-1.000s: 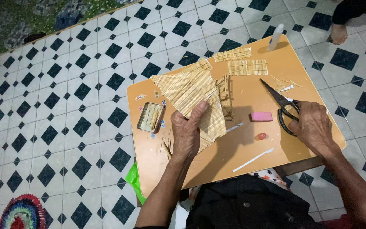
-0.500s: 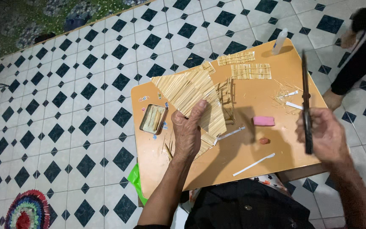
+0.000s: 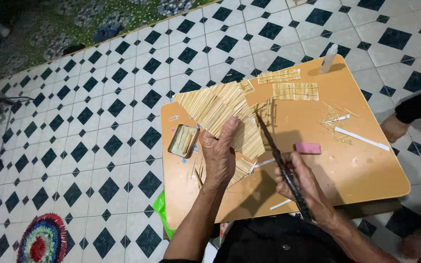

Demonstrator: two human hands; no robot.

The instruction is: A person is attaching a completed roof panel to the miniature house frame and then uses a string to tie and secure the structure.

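Two hands work: our left hand [image 3: 219,155] presses flat on the stick sheet [image 3: 220,109] at the table's [image 3: 366,165] ten o'clock; our right hand [image 3: 304,187] grips black scissors [image 3: 281,163], blades toward twelve; trimming seemingly needs them opened onto the edge

Quick tally off the orange board [image 3: 366,165]: two hands, left hand [image 3: 219,157] and right hand [image 3: 302,184]. One pair of scissors [image 3: 281,165]. One pink eraser [image 3: 308,148]. One small tin [image 3: 183,140] at 9 o'clock. One glue bottle [image 3: 328,58] at 1 o'clock. Two little stick mats (side by side): upper mat [image 3: 278,75], lower mat [image 3: 296,91]. One big stick sheet [image 3: 220,109].
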